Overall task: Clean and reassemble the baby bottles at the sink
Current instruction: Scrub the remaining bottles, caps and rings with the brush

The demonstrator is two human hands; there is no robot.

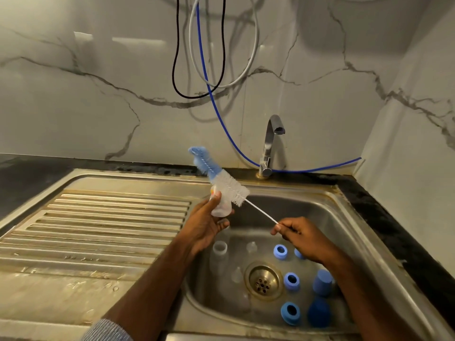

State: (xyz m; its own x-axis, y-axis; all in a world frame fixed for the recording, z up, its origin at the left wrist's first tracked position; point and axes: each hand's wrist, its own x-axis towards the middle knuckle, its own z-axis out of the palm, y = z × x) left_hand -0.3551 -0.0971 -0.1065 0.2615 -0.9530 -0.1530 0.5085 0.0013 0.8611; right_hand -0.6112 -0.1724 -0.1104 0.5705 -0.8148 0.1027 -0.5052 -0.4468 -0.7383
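A glossy marble-look wall (98,99), white with grey veins, backs a stainless steel sink (344,217) set in a dark counter (384,207) that runs into the right-hand corner. Black, grey and blue hoses (222,124) loop down the wall, the blue one trailing along the counter behind a chrome tap (269,146). To the left, a ribbed steel drainboard (98,230), scuffed and stained, slopes toward the basin.

Above the basin's left rim, the left hand (204,230) grips a small clear plastic bottle (220,205), fingers curled around its body. The right hand (302,238) pinches the end of a thin white wire handle between thumb and fingertips; the bottle brush (221,175), white bristles below and blue bristles and sponge at the tip, stands tilted against the bottle, outside it.

On the basin floor, around a brass-toned drain (263,280), lie loose parts: a clear bottle (219,254) standing open-mouthed at left, clear teats (251,247) near it, blue rings (291,281) scattered to the right, and two blue caps (321,283) against the right wall. A striped sleeve (108,331) shows at the lower edge.
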